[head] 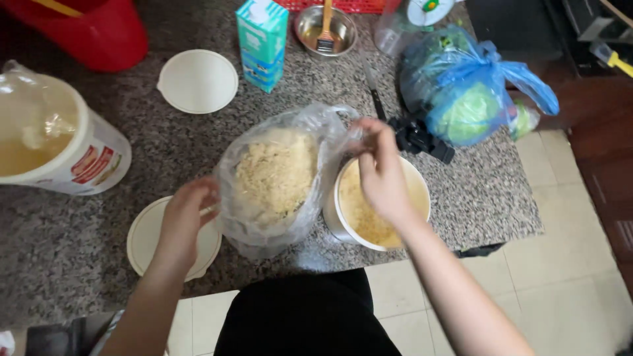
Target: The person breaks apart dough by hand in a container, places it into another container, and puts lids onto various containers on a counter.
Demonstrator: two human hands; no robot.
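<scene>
Your left hand [188, 212] grips the lower side of the clear bag [273, 178] of pale crumbs, while your right hand [381, 173] pinches its mouth shut above the white tub [418, 191]; bag and tub sit near the counter [79, 264] front edge. Open stone lies left, past the lid [146, 240] under your left wrist. Your right fingertips are hidden in plastic folds, and the tub's contents are half covered.

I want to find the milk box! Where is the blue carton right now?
In the head view, the blue carton stands upright at the far edge of the granite counter, between a round white lid and a small metal bowl.
</scene>
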